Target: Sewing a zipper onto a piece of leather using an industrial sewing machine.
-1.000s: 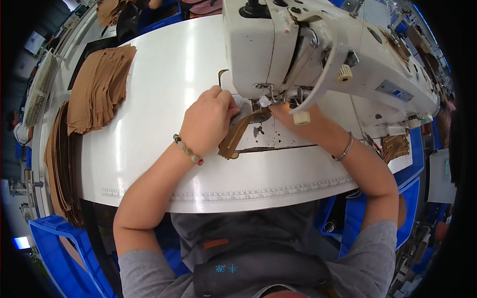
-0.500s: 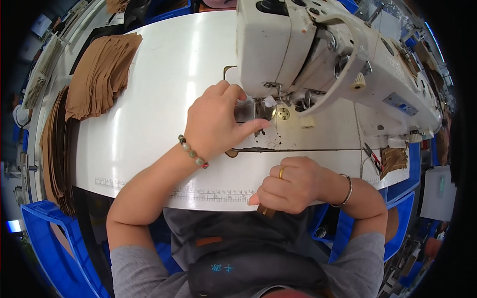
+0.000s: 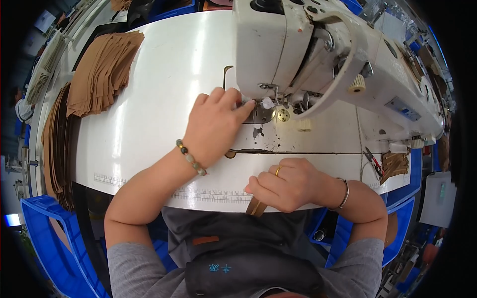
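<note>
My left hand (image 3: 213, 124) reaches to the needle area of a white sewing machine (image 3: 261, 49). Its thumb and forefinger come together beside the presser foot, left of the metal needle plate (image 3: 263, 115); anything between them is too small or hidden to make out. A white scrap (image 3: 268, 103) sits by the needle. Close to the table's front edge, my right hand (image 3: 293, 185) is closed round a brown strip (image 3: 256, 206), whose end sticks out below the fingers toward my apron.
On the white table (image 3: 154, 89), a fanned stack of brown pieces (image 3: 102, 74) lies far left. More brown pieces (image 3: 57, 149) hang at the left edge. Thread snips (image 3: 372, 161) and small brown pieces (image 3: 396, 166) lie at right. Blue bins (image 3: 57, 233) flank the table.
My left thumb has swung up from the plate to meet the forefinger by the presser foot. The right hand has shifted slightly left, and more of the brown strip shows.
</note>
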The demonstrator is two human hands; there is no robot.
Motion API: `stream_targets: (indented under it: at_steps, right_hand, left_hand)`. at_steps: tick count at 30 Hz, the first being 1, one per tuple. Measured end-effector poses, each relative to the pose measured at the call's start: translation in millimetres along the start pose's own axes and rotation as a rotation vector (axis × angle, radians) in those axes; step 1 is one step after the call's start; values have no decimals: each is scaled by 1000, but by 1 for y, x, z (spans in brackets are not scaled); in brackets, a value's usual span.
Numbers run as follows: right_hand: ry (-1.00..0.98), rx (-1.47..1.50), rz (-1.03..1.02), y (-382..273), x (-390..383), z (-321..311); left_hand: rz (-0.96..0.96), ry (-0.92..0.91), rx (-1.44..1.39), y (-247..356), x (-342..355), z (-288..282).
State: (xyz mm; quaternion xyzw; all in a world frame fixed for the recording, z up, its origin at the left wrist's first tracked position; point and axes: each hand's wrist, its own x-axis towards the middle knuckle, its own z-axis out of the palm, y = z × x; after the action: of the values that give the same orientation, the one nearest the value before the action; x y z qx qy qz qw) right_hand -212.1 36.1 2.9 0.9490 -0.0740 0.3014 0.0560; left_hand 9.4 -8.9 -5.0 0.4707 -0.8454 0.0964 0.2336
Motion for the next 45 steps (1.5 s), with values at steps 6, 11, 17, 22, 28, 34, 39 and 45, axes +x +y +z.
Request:
stream_targets:
  at_steps: [6,11,17,22,28,34,39,45]
  right_hand:
    - [-38,25,16,1,-1,9]
    - [87,68,36,4,7,19]
    - [86,37,4,2,6,13]
    - [79,44,-14,2,5,16]
    - [59,47,-39,3,7,15]
    - [41,68,-21,3,8,14]
    - [50,57,-7,2,7,14]
    - [63,63,-4,1,7,14]
  left_hand:
    - [43,-127,135,-7,6,7]
    - [-2,-169,140,-22,12,13]
    - [-177,108,38,-88,-9,-27]
    - [-581,123,363,-194,-37,-102]
    - [-917,-105,585,-270,-59,-131]
    - [-865,-165,666,-292,-59,-131]
    - [-829,53,533,-298,-56,-146]
    - [-889,-133,445,-290,-59,-142]
